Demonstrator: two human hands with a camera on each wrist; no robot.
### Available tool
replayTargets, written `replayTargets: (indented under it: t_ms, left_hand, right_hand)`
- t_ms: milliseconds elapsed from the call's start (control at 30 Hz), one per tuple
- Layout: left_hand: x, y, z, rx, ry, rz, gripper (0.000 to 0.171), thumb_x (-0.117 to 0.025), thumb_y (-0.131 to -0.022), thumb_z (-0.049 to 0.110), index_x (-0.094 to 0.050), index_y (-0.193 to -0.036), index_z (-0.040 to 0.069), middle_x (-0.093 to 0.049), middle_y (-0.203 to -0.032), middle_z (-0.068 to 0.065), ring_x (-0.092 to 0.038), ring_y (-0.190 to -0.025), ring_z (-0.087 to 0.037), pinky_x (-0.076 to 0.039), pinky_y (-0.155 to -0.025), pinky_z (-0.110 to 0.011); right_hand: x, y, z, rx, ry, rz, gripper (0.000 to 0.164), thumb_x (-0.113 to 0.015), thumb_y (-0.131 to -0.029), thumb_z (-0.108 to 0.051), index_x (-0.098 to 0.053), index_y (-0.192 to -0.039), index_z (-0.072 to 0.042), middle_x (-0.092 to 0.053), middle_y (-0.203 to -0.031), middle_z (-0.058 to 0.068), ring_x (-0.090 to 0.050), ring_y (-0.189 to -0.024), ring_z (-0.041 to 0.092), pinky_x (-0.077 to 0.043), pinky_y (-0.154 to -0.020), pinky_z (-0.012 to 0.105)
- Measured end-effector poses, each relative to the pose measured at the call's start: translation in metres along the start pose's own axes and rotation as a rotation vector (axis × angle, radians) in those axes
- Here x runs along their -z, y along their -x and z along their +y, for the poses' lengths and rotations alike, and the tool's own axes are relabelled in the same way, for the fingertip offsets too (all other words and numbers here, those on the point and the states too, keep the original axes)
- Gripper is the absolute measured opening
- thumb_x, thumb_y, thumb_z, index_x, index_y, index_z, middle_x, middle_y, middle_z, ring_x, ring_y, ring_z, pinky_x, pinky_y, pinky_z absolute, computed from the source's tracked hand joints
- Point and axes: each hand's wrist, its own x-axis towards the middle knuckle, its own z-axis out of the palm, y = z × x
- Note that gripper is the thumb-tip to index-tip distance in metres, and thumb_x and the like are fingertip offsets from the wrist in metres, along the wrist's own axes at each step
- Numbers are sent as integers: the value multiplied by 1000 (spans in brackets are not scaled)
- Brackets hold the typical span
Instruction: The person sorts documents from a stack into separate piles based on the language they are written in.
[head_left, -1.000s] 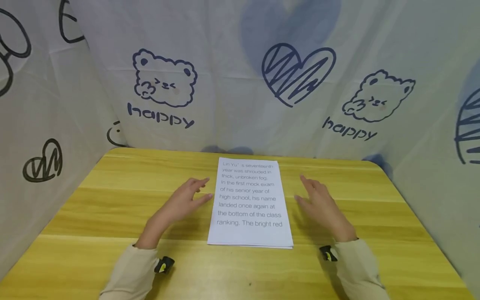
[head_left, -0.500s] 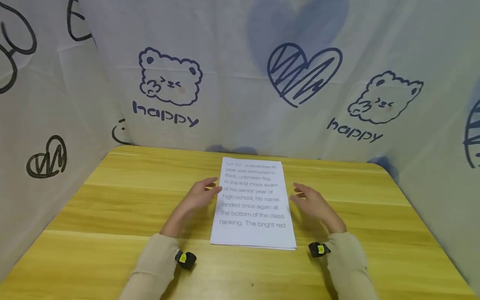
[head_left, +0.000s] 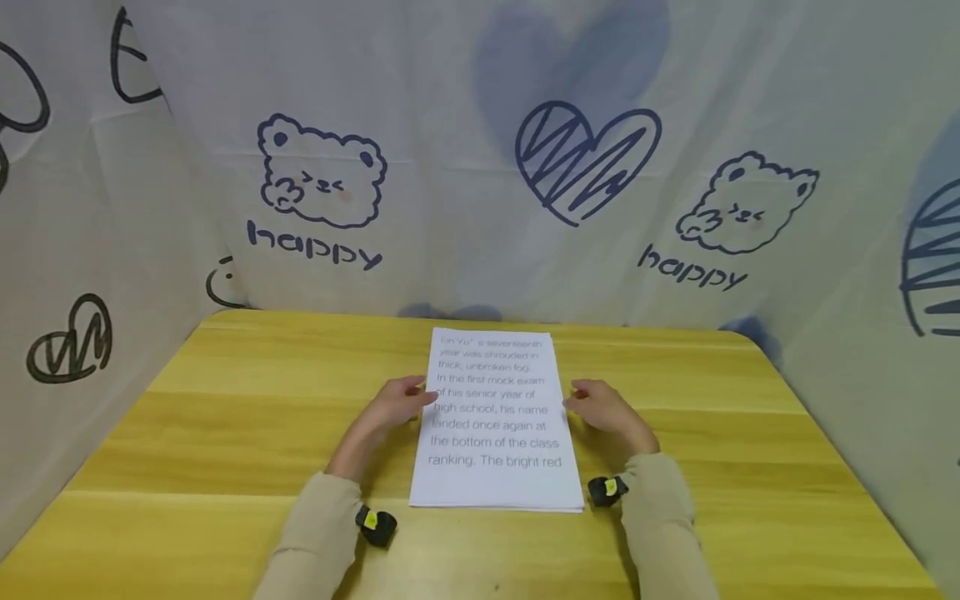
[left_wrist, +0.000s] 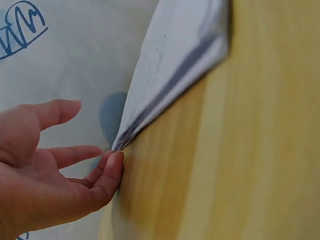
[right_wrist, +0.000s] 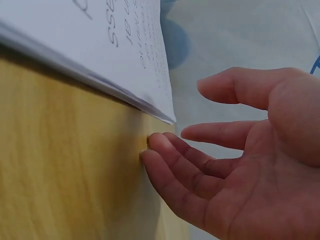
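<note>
A stack of white paper sheets [head_left: 495,487] with large printed English text lies flat, its short side towards me. My left hand [head_left: 395,403] is at its left edge, and the thumb overlaps the margin in the head view. In the left wrist view, the lower fingertips of the left hand [left_wrist: 65,175] are right at the edge of the paper stack [left_wrist: 165,55], with the thumb raised apart. My right hand [head_left: 603,407] is beside the right edge. In the right wrist view, its loosely bent fingers [right_wrist: 175,165] are low by the table, just short of the paper stack [right_wrist: 100,55].
The yellow wood-grain table [head_left: 247,417] extends to both sides of the paper. Behind and beside it hangs a white cloth [head_left: 450,208] with drawn bears, hearts and the word "happy". A black strap device [head_left: 377,527] is on the left wrist, another black device [head_left: 607,490] on the right.
Both hands have moved inward to the long edges of the paper stack. The right hand has also come nearer to me. The head view has shifted slightly; the stack stays flat on the table.
</note>
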Motion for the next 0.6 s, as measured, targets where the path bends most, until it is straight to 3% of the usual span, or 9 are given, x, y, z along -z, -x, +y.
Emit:
replayTargets:
  t_ms: [67,167,267,400,600]
  left_hand:
    - [1,1,-2,1,-18,-5,56,-55,-98,15,-34,-143,-11,-50,-128,-26,-52,-103,-31,-47,-87,-39]
    - [2,2,-5,-4,-29,-1,53,-55,-98,14,-38,-140,-13,-50,-129,-27,-53,-104,-30,-48,-87,-39]
    - [2,1,-7,-10,-51,-9,44,-56,-97,13,-50,-133,-11,-58,-121,-23,-54,-99,-27,-48,-83,-35]
    - [2,0,-8,-13,-85,-26,35,-57,-97,15,-60,-125,-5,-64,-104,-13,-53,-89,-23,-45,-75,-31]
    - [1,-1,-6,-8,-101,-25,32,-58,-96,15,-62,-121,-5,-62,-98,-10,-52,-85,-22,-43,-71,-29]
  right_hand:
    - [-1,-1,3,13,-37,-9,48,-54,-96,-13,-45,-132,17,-54,-121,31,-58,-88,28,-49,-82,41]
    - [-3,-2,8,44,-102,-31,24,-55,-94,-12,-59,-105,9,-57,-93,19,-54,-71,21,-46,-67,31]
    - [-6,-4,10,57,-127,-49,16,-54,-92,-10,-50,-79,-1,-43,-68,6,-46,-60,17,-37,-57,27]
    - [-11,-5,9,33,-113,-32,18,-54,-92,-6,-49,-75,-4,-38,-61,1,-42,-56,15,-33,-55,26]
    - [-12,-5,7,32,-81,-27,14,-53,-93,-6,-62,-93,5,-48,-67,4,-44,-58,16,-36,-57,27]
